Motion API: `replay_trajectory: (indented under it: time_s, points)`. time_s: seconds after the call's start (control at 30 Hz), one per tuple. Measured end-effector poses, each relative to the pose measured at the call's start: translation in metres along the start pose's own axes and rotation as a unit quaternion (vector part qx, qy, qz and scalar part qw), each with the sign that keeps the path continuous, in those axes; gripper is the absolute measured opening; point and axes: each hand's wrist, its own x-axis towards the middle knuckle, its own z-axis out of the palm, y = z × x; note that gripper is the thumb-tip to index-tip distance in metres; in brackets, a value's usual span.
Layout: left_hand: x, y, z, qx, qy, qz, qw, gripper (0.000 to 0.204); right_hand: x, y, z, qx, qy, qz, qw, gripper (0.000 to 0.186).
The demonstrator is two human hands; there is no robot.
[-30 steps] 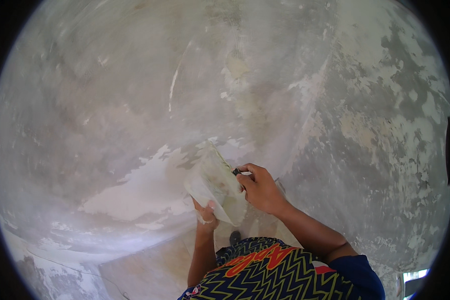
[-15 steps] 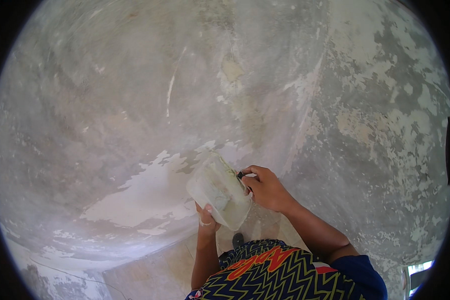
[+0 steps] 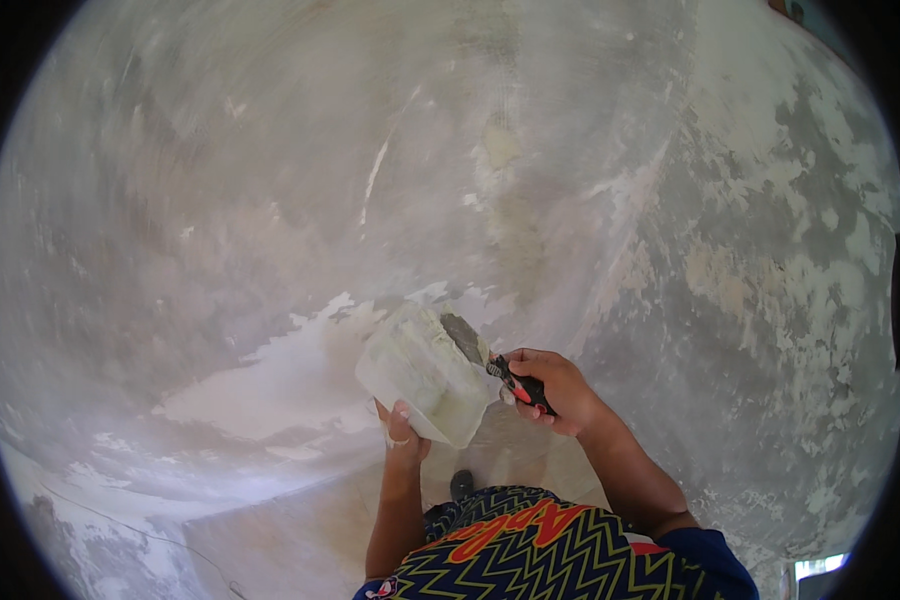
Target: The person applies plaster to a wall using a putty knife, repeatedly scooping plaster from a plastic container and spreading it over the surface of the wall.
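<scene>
My left hand [image 3: 402,432] grips the lower edge of a flat board [image 3: 425,370] loaded with pale putty, held tilted in front of me. My right hand [image 3: 555,390] is closed around the dark handle of a putty knife [image 3: 478,352]. Its metal blade rests at the board's upper right edge, against the putty. Both hands are held close to a grey, patchy wall [image 3: 390,160] with a fresh white filled area [image 3: 280,375] just left of the board.
A wall corner [image 3: 610,270] runs up to the right of my hands, and the right wall is flaked and blotchy. The floor [image 3: 270,540] shows pale at the bottom, with my foot [image 3: 461,484] below the board.
The board has tipped so more of its putty face shows. The knife has come off the wall side and now sits at the board's upper right edge, with my right hand shifted slightly right.
</scene>
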Motion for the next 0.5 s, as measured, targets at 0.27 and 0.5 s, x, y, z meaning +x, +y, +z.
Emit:
replay_trajectory:
  time_s: [0.27, 0.5]
  points:
    - [0.009, 0.002, 0.003, 0.117, -0.033, 0.008, 0.993, 0.094, -0.012, 0.001, 0.016, -0.147, 0.046, 0.018, 0.988, 0.027]
    - [0.016, -0.030, -0.016, 0.181, -0.091, 0.018, 0.979, 0.091, -0.003, -0.004, 0.003, -0.387, 0.071, -0.039, 0.919, 0.027]
